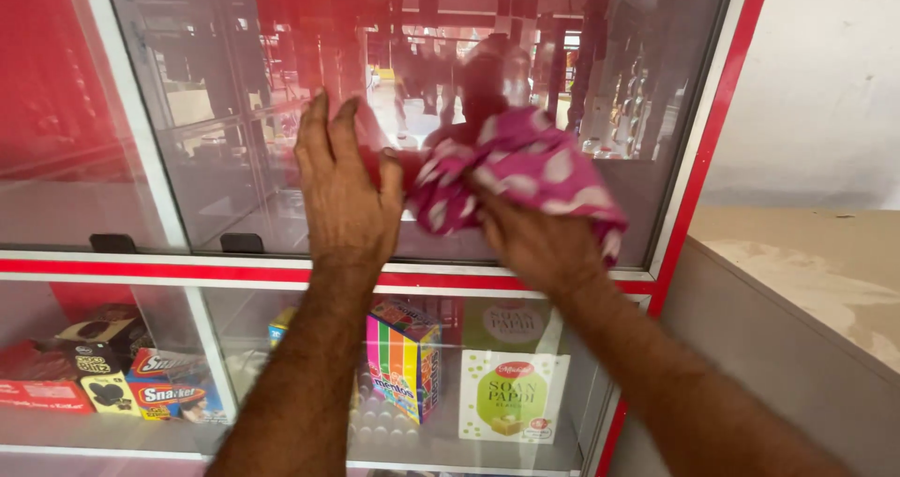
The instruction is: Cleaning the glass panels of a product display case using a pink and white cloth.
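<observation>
I see the right hand [539, 243] with fingers clamped on a pink dotted cloth [516, 172], pressed to the cabinet glass [216, 111] above the top shelf; soft, light, best bunched. Left hand [345, 196] flat, fingers apart

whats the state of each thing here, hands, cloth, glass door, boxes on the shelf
left hand: open, fingers spread, flat on the glass
right hand: closed around the cloth
pink spotted cloth: bunched up, pressed to the glass
glass door: shut, reflective
striped box: upright on the lower shelf
green and white box: upright, facing out
</observation>
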